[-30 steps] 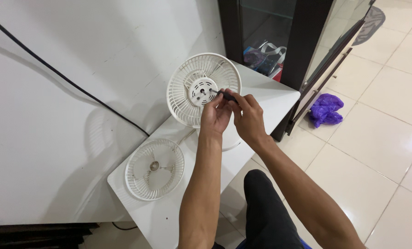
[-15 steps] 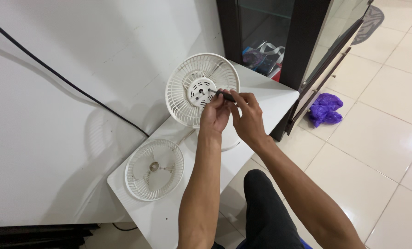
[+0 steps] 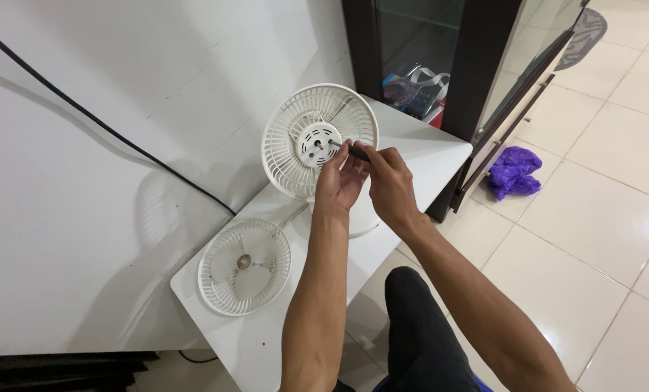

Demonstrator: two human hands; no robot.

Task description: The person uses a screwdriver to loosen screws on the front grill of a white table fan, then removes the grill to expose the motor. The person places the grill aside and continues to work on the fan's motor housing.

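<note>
Head view, looking down at your two hands over a white desk (image 3: 404,149) set against a white wall. Your right hand (image 3: 391,185) has its grip closed around the dark handle of a screwdriver (image 3: 353,151), fingers wrapped over the top. The tool's metal tip points left into the round white hub at the middle of the fan's rear grille (image 3: 319,140). That grille stands upright on the desk, tilted back slightly, facing you.

Your left hand (image 3: 341,181) sits just beside the right, palm turned toward it, fingers loosely curled. Its fingertips touch the screwdriver shaft near the hub; whether they pinch the shaft or only steady it, you cannot tell from this angle.

Front grille (image 3: 244,266), round and white, lies flat on the near left part of the desk, well apart from both hands.

Black cable (image 3: 106,131) runs slantwise across the wall. Dark cabinet with glass door (image 3: 477,65) stands beyond the desk. Purple plastic bag (image 3: 513,172) lies on the tiled floor to the right.
</note>
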